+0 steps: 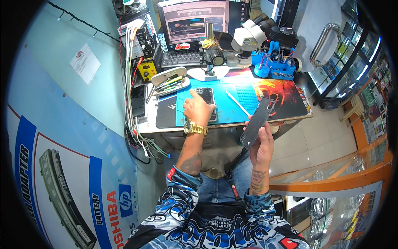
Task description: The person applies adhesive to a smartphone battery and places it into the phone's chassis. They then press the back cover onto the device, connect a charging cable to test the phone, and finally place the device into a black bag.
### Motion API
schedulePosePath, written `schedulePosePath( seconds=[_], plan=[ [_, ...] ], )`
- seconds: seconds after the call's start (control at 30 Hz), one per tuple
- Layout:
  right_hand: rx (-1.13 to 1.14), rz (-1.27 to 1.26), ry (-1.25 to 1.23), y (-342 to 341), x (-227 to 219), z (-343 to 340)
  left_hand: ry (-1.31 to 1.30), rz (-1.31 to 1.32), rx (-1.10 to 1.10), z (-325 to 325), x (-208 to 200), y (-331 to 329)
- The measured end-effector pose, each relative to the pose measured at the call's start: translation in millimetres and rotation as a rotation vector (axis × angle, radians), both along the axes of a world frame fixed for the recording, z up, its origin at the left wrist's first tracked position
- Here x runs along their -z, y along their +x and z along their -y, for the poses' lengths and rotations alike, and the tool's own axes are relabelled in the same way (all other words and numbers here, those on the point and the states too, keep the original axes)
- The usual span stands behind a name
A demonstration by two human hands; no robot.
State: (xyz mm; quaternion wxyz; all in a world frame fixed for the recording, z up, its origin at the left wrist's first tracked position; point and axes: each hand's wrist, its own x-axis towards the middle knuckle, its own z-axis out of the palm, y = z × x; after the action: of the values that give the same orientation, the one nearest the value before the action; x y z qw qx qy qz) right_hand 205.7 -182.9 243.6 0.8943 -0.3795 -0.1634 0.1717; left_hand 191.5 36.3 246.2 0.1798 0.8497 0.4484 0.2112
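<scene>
A dark smartphone (pixel 206 94) lies on a light blue work mat (pixel 226 114), its camera cluster toward the far end. My left hand (pixel 198 108), with a gold watch at the wrist, is closed over the phone, thumb at its right edge and fingers along its left side. Part of the phone is hidden beneath that hand. Held up tilted off the desk's front edge is a black phone back cover (pixel 256 123) with camera openings at its upper end. My right hand (pixel 263 143) grips it from behind and the right side. A white pen-like tool (pixel 237 102) rests on the mat between both hands.
A microscope (pixel 211 58) stands behind the mat, before a laptop (pixel 182 58). An open case of tools (pixel 170 85) sits at left, near hanging cables (pixel 132 99). A blue tool organizer (pixel 273 68) is at far right. A glass counter (pixel 331 189) flanks my right side.
</scene>
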Motion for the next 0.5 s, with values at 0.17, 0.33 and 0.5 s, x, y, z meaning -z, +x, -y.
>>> schedulePosePath(
  seconds=[0.17,0.33,0.5],
  plan=[
    [0.061,0.100,-0.128,2.8,3.2,-5.1,-0.285,0.069,0.172,-31.0,5.7,2.7],
    [0.107,0.149,-0.198,3.1,-4.0,-4.8,-0.744,0.515,0.308,-43.7,18.6,1.4],
    [0.273,0.508,-0.618,-12.7,-25.1,3.8,-1.178,1.022,0.407,-10.2,26.9,-41.2]
  ],
)
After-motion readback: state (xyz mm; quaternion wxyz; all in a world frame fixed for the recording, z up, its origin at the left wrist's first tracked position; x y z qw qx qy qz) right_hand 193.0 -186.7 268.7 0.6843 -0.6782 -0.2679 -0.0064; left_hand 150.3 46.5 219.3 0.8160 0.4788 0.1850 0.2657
